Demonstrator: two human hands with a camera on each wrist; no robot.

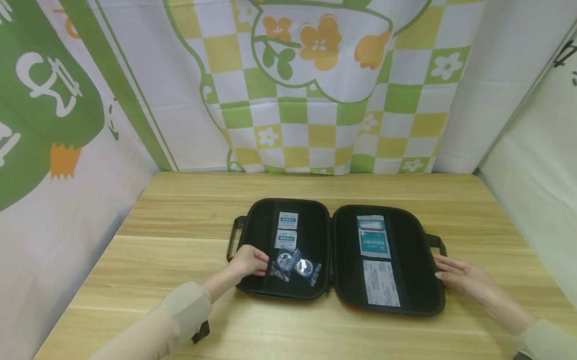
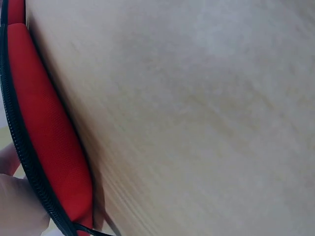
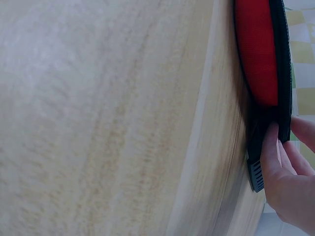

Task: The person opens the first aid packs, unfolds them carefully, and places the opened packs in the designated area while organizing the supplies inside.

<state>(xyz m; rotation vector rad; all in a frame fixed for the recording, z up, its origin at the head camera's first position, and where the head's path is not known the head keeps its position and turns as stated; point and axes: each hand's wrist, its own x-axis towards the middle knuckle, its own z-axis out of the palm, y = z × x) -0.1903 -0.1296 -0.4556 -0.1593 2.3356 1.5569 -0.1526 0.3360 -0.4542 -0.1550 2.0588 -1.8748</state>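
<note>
A black-lined case (image 1: 329, 297) with a red outer shell lies unfolded on the wooden table. In its left half are two small white-and-blue sachets (image 1: 287, 221) and two clear-wrapped round items (image 1: 305, 267), beside a dark strap (image 1: 270, 286). My left hand (image 1: 248, 261) reaches over the left rim, fingertips at the strap; whether they pinch it is hard to see. The right half holds a teal-and-white packet (image 1: 374, 236) and a pale printed packet (image 1: 382, 283). My right hand (image 1: 463, 276) touches the right rim near the handle (image 1: 438, 243), fingers fairly straight.
Another carrying handle (image 1: 232, 239) sticks out at the left side of the case. Wooden tabletop (image 1: 310, 336) surrounds it. A patterned cloth (image 1: 310, 122) hangs behind the table, with white sheets at both sides.
</note>
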